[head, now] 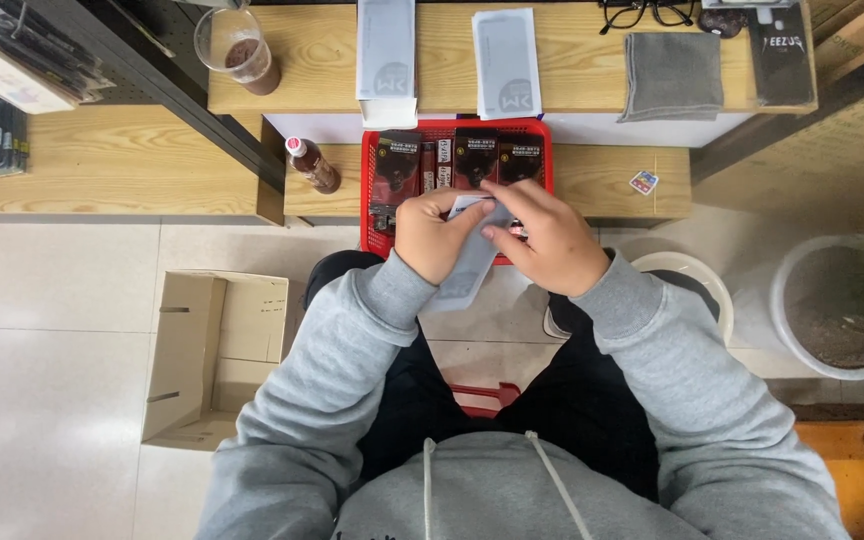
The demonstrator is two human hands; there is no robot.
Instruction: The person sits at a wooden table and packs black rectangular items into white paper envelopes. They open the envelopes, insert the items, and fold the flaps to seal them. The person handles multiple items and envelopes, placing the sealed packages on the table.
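Bench (132, 160) wooden, two-level. Cardboard box (214, 355) on floor at left. Red basket (542, 135) on lower level, dark packs inside. Grey cloth (672, 75) on upper level. Pale sleeve (467, 265) above lap, just before basket: looks light, thin, flexible, probably slick; best pinched at edges. Left hand (432, 235) closed on top end; right hand (542, 240) pinching it alongside.

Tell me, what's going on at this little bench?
A seated person in a grey hoodie holds a pale flat sleeve with both hands: the left hand grips its side and the right hand pinches its top end. Right behind the hands, a red basket on the low wooden bench holds dark packaged items. Two more pale sleeves lie on the upper shelf, and an open cardboard box sits on the floor.
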